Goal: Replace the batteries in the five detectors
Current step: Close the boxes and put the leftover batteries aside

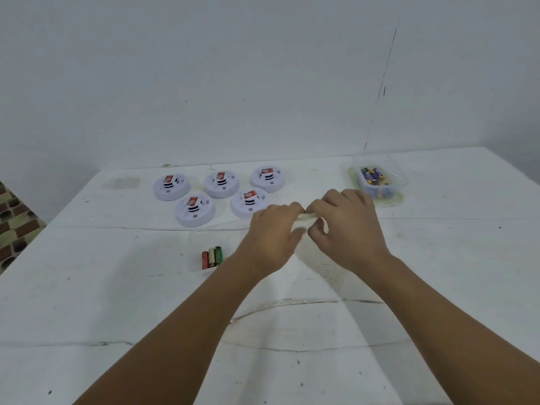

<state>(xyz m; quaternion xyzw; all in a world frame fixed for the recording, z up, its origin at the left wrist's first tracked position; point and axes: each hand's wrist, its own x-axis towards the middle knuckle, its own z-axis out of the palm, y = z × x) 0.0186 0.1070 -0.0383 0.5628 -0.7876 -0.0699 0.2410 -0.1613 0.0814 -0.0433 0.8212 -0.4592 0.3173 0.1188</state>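
head view: what the two hands hold is mostly hidden — only a pale, whitish sliver (307, 215) shows between them, too covered to name. the left hand (273, 229) curls its fingers around one end of it, the right hand (346, 225) pinches the other end with thumb and fingers bent; both hover above the white table (117, 302), knuckles toward the camera. both forearms are cut off by the bottom edge.

five white round detectors (221, 184) sit in a cluster at the far side of the table, three behind and two in front, each with a red label on top whose print is too small to read. the nearest one (248, 201) lies just beyond the left hand's knuckles. three loose batteries (211, 257) — red, pale, green — lie side by side near the left wrist. a clear plastic box (377, 179) of blue and yellow batteries stands just beyond the right hand, its contents blurred.
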